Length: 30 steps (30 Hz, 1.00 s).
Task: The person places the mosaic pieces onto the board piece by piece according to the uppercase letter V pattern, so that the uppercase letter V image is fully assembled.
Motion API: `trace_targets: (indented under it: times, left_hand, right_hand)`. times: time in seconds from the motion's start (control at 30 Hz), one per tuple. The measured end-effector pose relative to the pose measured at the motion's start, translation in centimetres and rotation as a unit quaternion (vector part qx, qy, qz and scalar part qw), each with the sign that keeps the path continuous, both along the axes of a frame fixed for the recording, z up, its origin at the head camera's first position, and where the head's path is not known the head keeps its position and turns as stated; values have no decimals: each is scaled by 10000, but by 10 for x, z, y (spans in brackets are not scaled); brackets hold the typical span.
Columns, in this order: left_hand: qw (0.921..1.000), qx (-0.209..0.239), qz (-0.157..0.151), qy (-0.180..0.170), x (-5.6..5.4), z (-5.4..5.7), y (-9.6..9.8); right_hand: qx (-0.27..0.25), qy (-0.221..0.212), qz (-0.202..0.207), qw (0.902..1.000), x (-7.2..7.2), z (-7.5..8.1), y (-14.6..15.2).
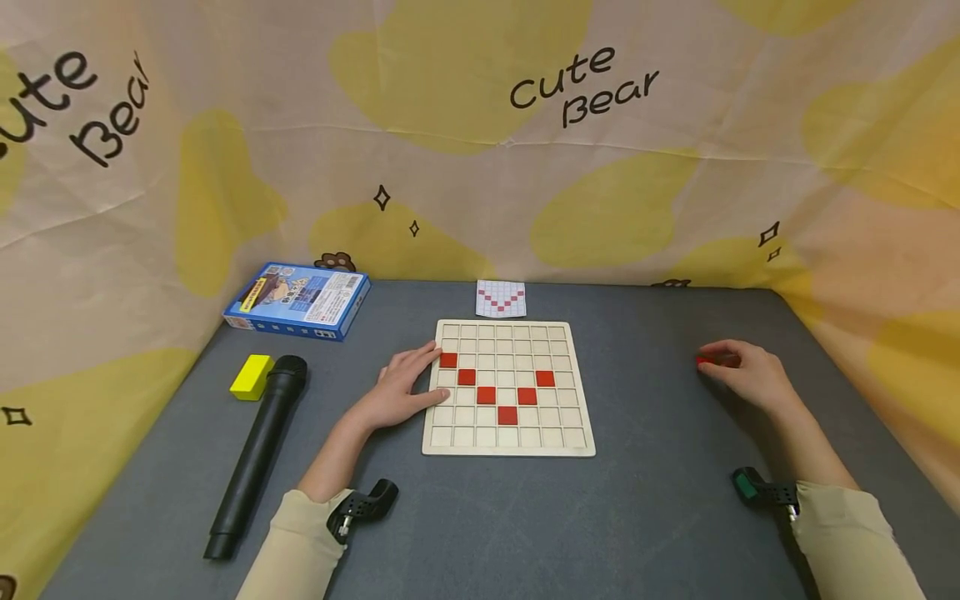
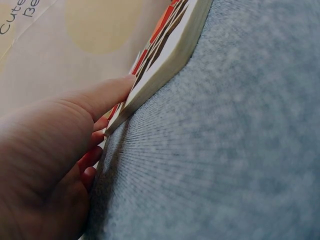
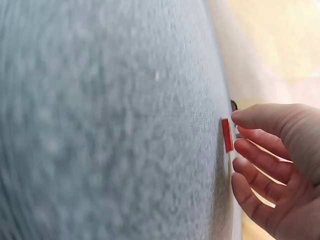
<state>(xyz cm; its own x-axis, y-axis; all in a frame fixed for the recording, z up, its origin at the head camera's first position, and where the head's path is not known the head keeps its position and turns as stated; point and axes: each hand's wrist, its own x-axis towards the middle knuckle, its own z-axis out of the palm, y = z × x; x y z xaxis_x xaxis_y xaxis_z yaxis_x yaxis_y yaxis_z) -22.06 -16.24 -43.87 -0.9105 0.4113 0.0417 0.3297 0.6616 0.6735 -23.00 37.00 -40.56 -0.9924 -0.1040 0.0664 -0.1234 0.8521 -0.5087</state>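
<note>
My left hand (image 1: 400, 389) rests at the left edge of a cream gridded board (image 1: 577, 437), thumb on its surface and fingers along the rim. Red square tiles (image 1: 486, 396) sit in several of the board's cells, forming a slanting V whose left arm is longer. Far to the right, my right hand (image 1: 742, 372) has its thumb and forefinger at a small red tile (image 3: 227, 135), pinching it close to the tabletop. The other fingers of that hand are loosely bent. Part of this tile is hidden by the fingertips in the head view.
A small card (image 1: 501, 298) with a pink V pattern stands behind the board. Left on the grey table (image 1: 645, 517) are a blue box (image 1: 296, 300), a yellow block (image 1: 252, 377) and a black microphone (image 1: 255, 458). A patterned cloth (image 1: 465, 167) hangs around the back and sides.
</note>
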Motion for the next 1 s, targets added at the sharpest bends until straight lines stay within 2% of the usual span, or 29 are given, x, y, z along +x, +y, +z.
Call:
trace_targets:
  times: [0.3,0.63,0.8,1.0]
  left_hand:
    - [10000,33,11,5,1,1,1]
    - [10000,12,16,-1,2,1,1]
    - [10000,21,11,-20,1,1,1]
    - [10000,15,22,-26,0,-1,0]
  right_hand:
    - [244,-177,6,9995,-1,-1,8]
    - [422,-62,-48,9991,-2,-4,6]
    - [374,-47,-63,9993,-1,-4,1]
    - [186,60,137,9997,-4,-3,-16]
